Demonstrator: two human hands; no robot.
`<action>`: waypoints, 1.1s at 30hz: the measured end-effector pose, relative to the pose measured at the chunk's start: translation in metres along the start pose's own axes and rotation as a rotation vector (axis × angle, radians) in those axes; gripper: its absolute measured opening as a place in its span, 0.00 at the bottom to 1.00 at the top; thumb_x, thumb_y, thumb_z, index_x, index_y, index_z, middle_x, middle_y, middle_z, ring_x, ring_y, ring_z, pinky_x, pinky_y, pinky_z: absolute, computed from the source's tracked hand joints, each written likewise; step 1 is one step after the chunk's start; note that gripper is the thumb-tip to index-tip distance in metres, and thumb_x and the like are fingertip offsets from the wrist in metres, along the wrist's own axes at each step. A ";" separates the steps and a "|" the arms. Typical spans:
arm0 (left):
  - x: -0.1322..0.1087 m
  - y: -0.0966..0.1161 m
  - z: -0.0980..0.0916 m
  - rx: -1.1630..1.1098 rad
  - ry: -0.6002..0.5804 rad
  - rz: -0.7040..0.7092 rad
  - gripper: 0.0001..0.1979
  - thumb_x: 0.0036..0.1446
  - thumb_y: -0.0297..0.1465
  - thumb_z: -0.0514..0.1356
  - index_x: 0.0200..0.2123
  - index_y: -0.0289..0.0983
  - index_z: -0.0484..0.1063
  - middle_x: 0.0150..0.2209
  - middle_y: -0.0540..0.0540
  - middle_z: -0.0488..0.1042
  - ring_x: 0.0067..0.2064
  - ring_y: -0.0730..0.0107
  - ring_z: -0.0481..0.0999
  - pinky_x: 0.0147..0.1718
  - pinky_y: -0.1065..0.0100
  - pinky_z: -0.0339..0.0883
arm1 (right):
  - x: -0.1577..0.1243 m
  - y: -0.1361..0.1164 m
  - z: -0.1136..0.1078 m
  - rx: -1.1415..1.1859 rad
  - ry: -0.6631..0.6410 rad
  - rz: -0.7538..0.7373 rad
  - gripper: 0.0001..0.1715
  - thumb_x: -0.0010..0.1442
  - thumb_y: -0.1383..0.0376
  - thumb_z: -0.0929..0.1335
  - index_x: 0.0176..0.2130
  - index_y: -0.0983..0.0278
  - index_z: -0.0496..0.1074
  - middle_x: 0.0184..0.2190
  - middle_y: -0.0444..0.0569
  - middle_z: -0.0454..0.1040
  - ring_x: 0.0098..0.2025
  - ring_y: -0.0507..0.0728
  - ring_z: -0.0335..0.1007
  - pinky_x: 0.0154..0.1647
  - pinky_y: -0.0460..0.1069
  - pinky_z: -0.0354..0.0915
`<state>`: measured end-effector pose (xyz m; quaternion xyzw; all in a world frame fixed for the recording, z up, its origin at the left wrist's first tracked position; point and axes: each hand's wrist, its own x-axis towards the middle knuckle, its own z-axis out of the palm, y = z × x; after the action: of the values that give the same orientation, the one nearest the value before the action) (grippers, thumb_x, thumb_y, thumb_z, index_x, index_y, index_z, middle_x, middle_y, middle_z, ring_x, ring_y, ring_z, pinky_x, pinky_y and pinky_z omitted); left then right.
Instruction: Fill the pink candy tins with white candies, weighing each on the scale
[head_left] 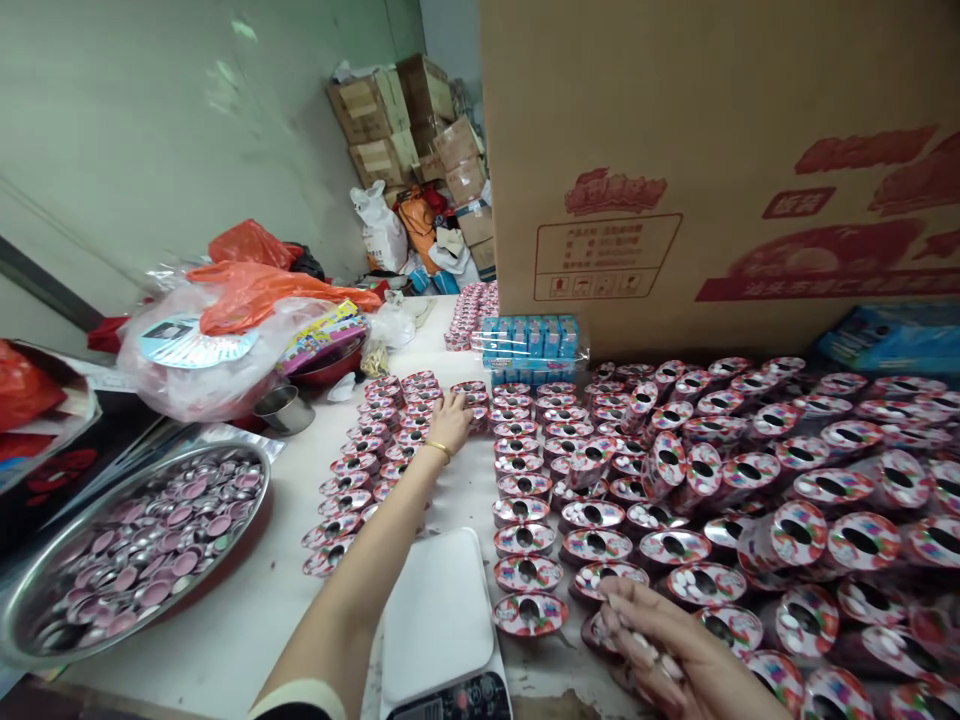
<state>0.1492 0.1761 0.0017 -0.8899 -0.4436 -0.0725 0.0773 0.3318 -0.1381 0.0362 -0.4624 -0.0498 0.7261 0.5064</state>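
Note:
My left hand [450,422], with a gold bangle at the wrist, lies over the far end of rows of round red-and-white tins [521,512] and touches them. Many of these slotted tins stand in lines on the white table [255,610], and a looser crowd fills the right side. White candies [637,640] show inside several tins. My right hand [660,640], low at the bottom right, pinches white candies in its fingers above the tins. A white digital scale [439,615] sits between my forearms.
A steel tray [259,490] holds several pink-faced metal discs at the left. A large printed cardboard box [675,170] stands behind the tins, with blue-and-white packs [532,345] before it. Plastic bags [277,295] lie at the back left, and stacked cartons [397,120] stand beyond.

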 end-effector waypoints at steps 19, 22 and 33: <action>-0.252 0.034 -0.073 -0.494 -0.011 0.014 0.20 0.57 0.41 0.57 0.50 0.38 0.61 0.48 0.42 0.69 0.49 0.62 0.68 0.47 0.61 0.62 | -0.013 0.055 0.028 -0.086 -0.168 0.211 0.12 0.50 0.73 0.71 0.38 0.69 0.71 0.33 0.49 0.72 0.30 0.47 0.68 0.29 0.39 0.66; -0.276 0.029 -0.062 -0.599 0.174 -0.245 0.18 0.59 0.40 0.53 0.50 0.38 0.63 0.47 0.43 0.70 0.47 0.65 0.69 0.45 0.64 0.64 | -0.009 0.057 0.024 -0.180 -0.186 0.215 0.11 0.51 0.72 0.71 0.38 0.69 0.71 0.32 0.50 0.72 0.28 0.46 0.68 0.27 0.38 0.65; -0.347 0.044 -0.009 -0.879 0.168 -0.650 0.18 0.60 0.39 0.50 0.47 0.36 0.68 0.40 0.43 0.73 0.37 0.70 0.73 0.37 0.67 0.69 | -0.002 0.050 0.032 -0.312 -0.180 0.168 0.13 0.49 0.70 0.72 0.38 0.68 0.72 0.32 0.49 0.72 0.30 0.46 0.67 0.26 0.38 0.64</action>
<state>-0.0233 -0.1221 -0.0613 -0.6469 -0.6157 -0.3418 -0.2927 0.2741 -0.1507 0.0289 -0.4712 -0.1681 0.7876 0.3596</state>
